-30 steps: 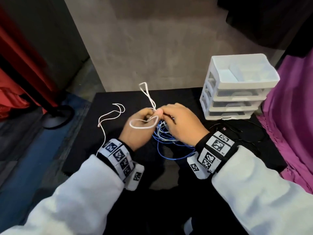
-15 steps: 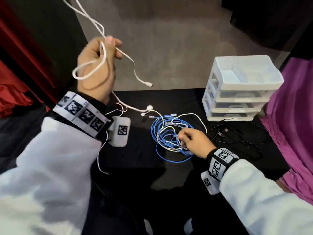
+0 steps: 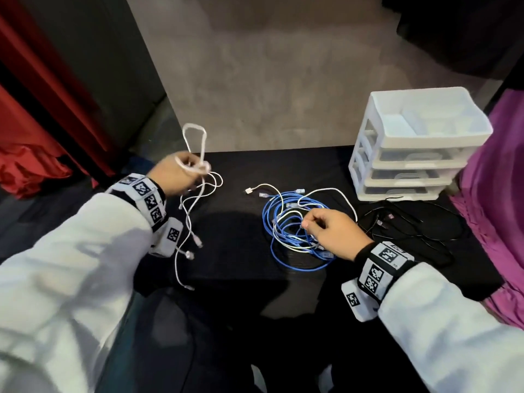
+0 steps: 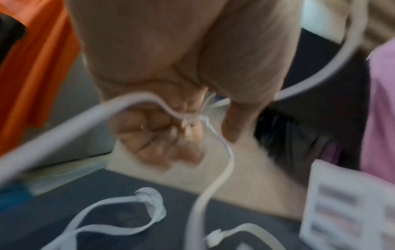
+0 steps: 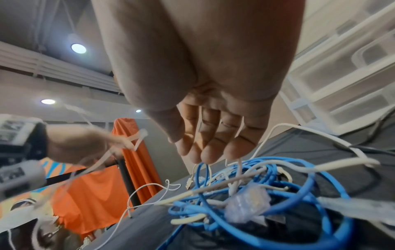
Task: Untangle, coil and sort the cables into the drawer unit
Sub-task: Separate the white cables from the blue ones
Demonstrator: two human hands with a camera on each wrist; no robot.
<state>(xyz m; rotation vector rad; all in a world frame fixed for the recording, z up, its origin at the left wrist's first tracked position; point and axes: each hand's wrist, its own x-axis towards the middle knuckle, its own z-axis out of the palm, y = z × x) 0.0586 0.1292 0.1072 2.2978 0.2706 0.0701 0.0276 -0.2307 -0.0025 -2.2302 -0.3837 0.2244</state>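
Observation:
My left hand [image 3: 195,168] grips a white cable [image 3: 194,125] at the table's left. One loop stands above the fist and several strands hang down to the black tabletop [image 3: 241,251]. The left wrist view is blurred but shows the fingers [image 4: 171,135] curled round the white cable [image 4: 226,152]. A tangle of blue and white cables [image 3: 266,222] lies mid-table. My right hand [image 3: 306,224] hovers over it with relaxed fingers [image 5: 203,152], tips touching the blue cable [image 5: 307,186]. The white drawer unit [image 3: 419,143] stands at the back right, its drawers pushed in.
Black cables [image 3: 382,222] sprawl on the table between the tangle and the drawer unit. Purple cloth [image 3: 496,194] hangs along the right edge. Red fabric [image 3: 28,171] and a dark stand are off the table's left side. Grey floor lies beyond the far edge.
My left hand has dropped from high at the upper left to table height, carrying the white cable, which now hangs apart from the tangle. The right hand has stayed on the tangle.

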